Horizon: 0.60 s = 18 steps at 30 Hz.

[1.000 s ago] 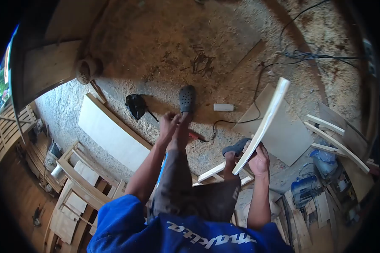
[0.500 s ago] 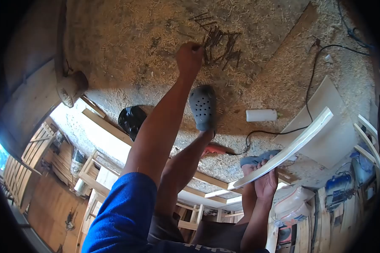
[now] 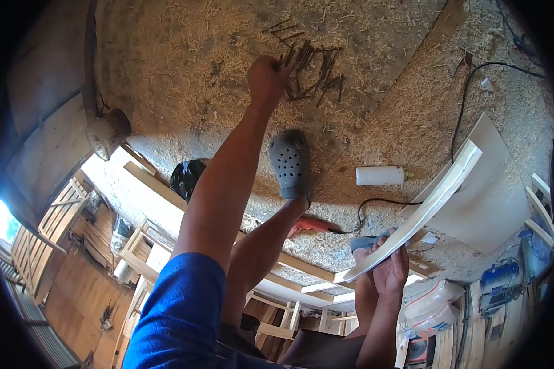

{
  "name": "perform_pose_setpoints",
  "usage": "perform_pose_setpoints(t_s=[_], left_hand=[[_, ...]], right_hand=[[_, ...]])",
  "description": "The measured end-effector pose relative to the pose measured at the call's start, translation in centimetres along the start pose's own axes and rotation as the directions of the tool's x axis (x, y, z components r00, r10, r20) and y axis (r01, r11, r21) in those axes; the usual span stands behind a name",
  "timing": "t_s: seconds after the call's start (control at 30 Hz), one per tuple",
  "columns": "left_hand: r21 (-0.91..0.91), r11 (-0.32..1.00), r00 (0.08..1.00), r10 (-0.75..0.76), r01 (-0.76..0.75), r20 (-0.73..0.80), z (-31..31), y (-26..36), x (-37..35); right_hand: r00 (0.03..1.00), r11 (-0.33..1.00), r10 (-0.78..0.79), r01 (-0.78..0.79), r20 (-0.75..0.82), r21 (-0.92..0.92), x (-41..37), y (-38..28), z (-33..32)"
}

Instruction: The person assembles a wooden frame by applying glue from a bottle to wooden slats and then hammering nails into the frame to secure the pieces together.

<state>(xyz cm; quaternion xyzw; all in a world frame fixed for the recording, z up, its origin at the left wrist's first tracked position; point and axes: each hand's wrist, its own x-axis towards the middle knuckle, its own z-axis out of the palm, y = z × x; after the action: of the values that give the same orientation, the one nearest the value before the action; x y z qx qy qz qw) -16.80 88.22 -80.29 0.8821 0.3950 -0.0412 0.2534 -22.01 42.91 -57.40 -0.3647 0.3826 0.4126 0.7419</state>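
My left hand (image 3: 268, 83) is at the left edge of a loose pile of thin, brown, rusty-looking nails (image 3: 317, 69) on the floor. Its fingers are curled in against the pile, and the back of the hand hides what they pinch. Low on the right, my right hand (image 3: 390, 270) grips the near end of a long, pale, slightly curved wooden strip (image 3: 434, 200). The strip slants up and away to the right, above the floor, its far end free.
Wood shavings cover the floor. A white bottle (image 3: 380, 176), a red power tool (image 3: 309, 226) with a black cord (image 3: 455, 120), and a pale flat board (image 3: 487, 190) lie near my feet. A black bag (image 3: 187, 178) sits left; wooden frames (image 3: 301, 277) lie below.
My left hand has shifted slightly left along the edge of the nail pile. The strip in my right hand has tilted a little, and the whole view has moved slightly.
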Motion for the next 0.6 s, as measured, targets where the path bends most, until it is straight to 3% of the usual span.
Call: perform_pose_setpoints(t_s=[0.07,0.2,0.27,0.3,0.37,0.5,0.6], left_hand=[[-0.114,0.982,0.988,-0.155,0.151,-0.026,-0.9,-0.1,-0.3],[-0.086,0.964,0.967,-0.249,0.252,0.043,-1.6,0.1,0.3],[-0.117,0.993,0.996,-0.008,-0.002,-0.085,-1.0,1.1,0.6],[-0.118,0.993,0.996,-0.006,-0.004,-0.087,-0.9,2.2,1.0],[-0.027,0.977,0.975,0.21,-0.212,-0.08,-0.6,4.2,1.6],[0.053,0.973,0.974,0.225,-0.224,-0.025,1.7,4.8,3.9],[0.199,0.92,0.939,0.344,-0.336,-0.005,1.6,4.6,4.7]], right_hand=[[1.0,1.0,-0.005,0.005,0.004,0.02,0.0,-0.4,-0.3],[1.0,1.0,0.005,-0.005,0.005,0.026,-0.1,-1.2,-0.7],[1.0,1.0,-0.012,0.012,-0.003,-0.01,-0.2,-1.2,-1.5],[1.0,0.998,-0.029,0.028,-0.011,-0.047,-0.2,-1.2,-1.7],[0.999,0.999,-0.043,0.043,-0.006,-0.028,-0.1,-1.3,-1.8],[0.998,0.998,-0.055,0.055,-0.014,0.016,-0.4,-1.7,-2.1],[0.998,0.997,-0.057,0.057,0.004,0.043,-0.7,-2.0,-2.4]])
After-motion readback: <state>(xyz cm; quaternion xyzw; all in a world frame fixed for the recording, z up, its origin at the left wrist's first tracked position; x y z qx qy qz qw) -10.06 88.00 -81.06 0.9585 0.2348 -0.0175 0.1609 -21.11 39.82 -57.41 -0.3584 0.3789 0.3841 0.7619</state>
